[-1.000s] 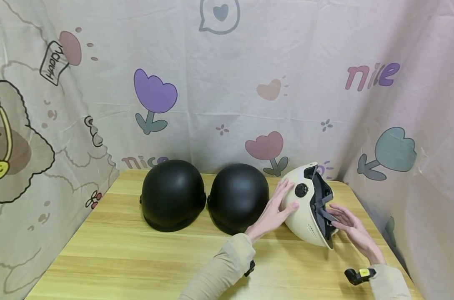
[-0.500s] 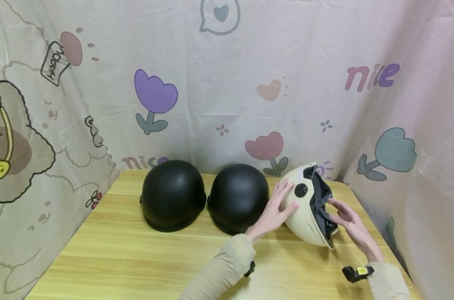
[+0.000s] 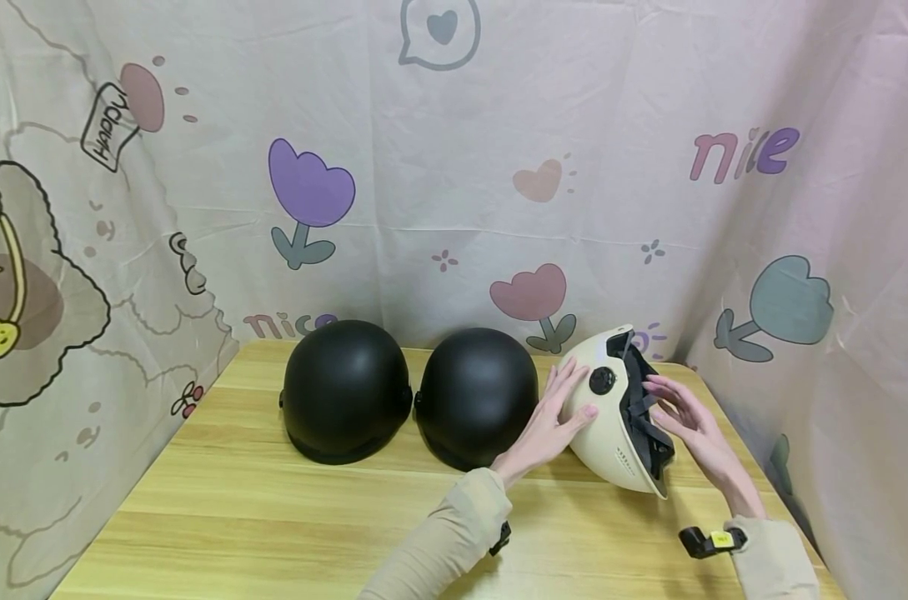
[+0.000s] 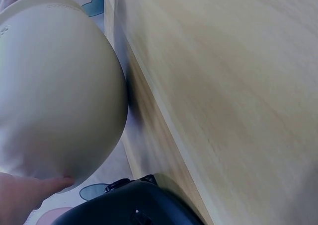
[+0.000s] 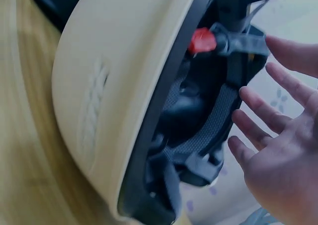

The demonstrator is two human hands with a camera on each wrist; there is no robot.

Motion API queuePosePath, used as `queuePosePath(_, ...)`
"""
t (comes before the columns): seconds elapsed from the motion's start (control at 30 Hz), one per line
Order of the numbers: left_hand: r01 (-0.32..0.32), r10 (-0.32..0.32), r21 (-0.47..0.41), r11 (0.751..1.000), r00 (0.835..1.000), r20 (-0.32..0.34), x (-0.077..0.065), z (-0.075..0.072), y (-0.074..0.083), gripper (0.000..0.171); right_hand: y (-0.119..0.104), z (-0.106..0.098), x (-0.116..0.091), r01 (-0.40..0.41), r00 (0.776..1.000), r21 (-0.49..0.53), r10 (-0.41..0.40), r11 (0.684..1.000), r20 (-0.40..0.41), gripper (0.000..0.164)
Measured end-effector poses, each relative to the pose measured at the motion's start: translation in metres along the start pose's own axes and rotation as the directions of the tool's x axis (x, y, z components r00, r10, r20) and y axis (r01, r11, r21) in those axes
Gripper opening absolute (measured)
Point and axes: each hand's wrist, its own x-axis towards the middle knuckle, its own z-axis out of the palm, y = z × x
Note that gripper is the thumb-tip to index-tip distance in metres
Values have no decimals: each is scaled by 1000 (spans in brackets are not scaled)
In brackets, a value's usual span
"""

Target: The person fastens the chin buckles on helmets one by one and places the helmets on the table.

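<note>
A cream helmet [image 3: 604,442] lies tipped on its side at the right of the table, its black-lined opening facing right. My left hand [image 3: 547,423] rests on the outer shell with fingers spread. In the left wrist view, the thumb [image 4: 49,186] touches the smooth shell. My right hand [image 3: 688,421] is at the opening with fingers spread and slightly bent. The right wrist view shows a grey chin strap [image 5: 243,43] with a red buckle piece [image 5: 202,40] across the lining. The right fingertips [image 5: 246,93] are right beside the lining and strap.
Two black helmets [image 3: 347,392] stand dome-up side by side to the left of the cream one. All three are towards the back of the wooden table [image 3: 273,533]. A printed cloth [image 3: 423,150] hangs behind and at both sides.
My right hand has moved up and slightly left along the cream helmet's opening, towards its upper part. The left hand and all three helmets have stayed put.
</note>
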Motion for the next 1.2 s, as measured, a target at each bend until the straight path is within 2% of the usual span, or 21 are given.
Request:
queuePosePath(0.33, 3, -3, 8, 1000, 1000, -4, 0, 0, -2, 61, -19, 9, 9, 80, 997, -12, -80, 997, 2, 52)
queuePosePath(0.63, 3, -3, 18, 1000, 1000, 9, 1, 0, 1, 60, -35, 17, 13, 96, 995, -19, -96, 995, 19, 53)
queuePosePath(1.2, -6, 5, 31, 1000, 1000, 18, 2, 1, 1, 62, -46, 26, 22, 58, 998, -156, -51, 986, 48, 58)
